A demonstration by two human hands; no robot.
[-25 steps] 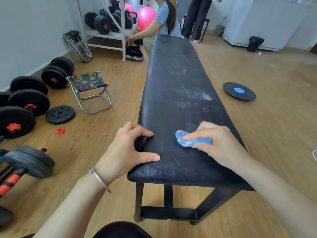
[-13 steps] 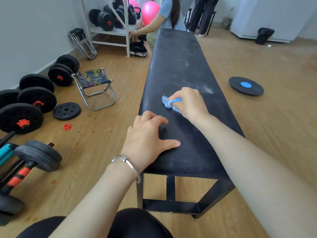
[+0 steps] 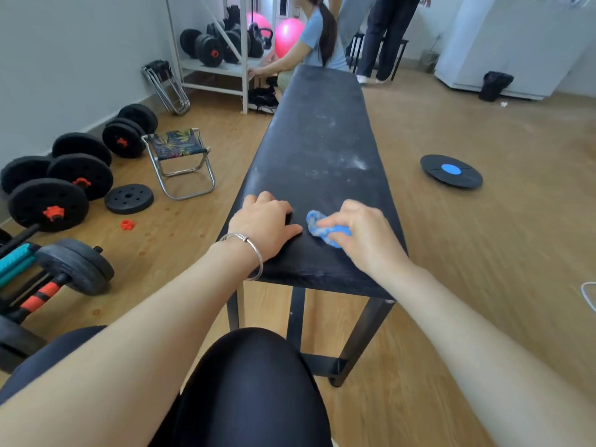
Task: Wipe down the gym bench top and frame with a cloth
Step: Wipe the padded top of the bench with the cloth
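Your right hand (image 3: 364,233) pinches the bunched blue cloth (image 3: 322,229) against the near end of the bench top (image 3: 322,140). Your left hand (image 3: 267,227) rests on the pad just beside it, thumb spread, bracing. Likely risks: the small wad skips bands of the white dust (image 3: 354,162) farther along, your left thumb blocks the stroke, and the frame (image 3: 364,333) goes unwiped.

A folding stool (image 3: 179,150), dumbbells (image 3: 51,201) and a loose weight plate (image 3: 129,199) sit left; a balance board (image 3: 451,171) lies right.
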